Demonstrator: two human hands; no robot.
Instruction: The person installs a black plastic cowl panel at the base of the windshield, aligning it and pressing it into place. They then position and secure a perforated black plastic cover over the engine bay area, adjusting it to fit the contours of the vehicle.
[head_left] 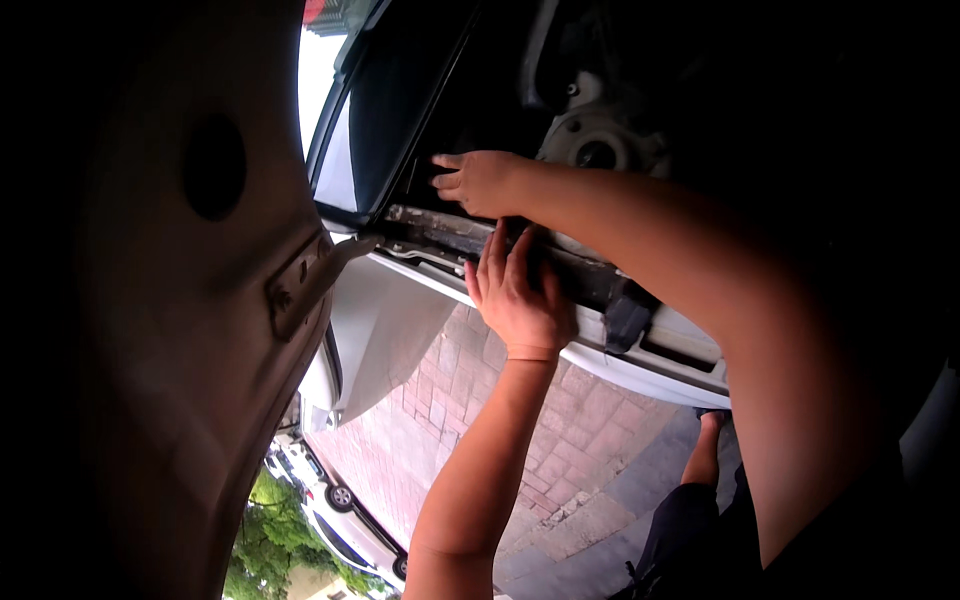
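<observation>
Reaching upward from the lower edge, the left hand is being held with its back toward the camera, fingers straight and close together, their tips being pressed against a dark trim strip that runs along the edge of a white car body panel; nothing is being gripped by it. The right hand is being extended in from the right on a long bare forearm, palm down, fingers loosely curled over the dark strip's upper edge just beside the windscreen; whether anything is being clasped there cannot be told. The two hands are being kept near each other, the right just above the left, not touching. A raised pale bonnet underside with a hinge bracket is filling the left. A round strut mount is showing behind the right hand. Brick paving and a parked white car are lying below.
</observation>
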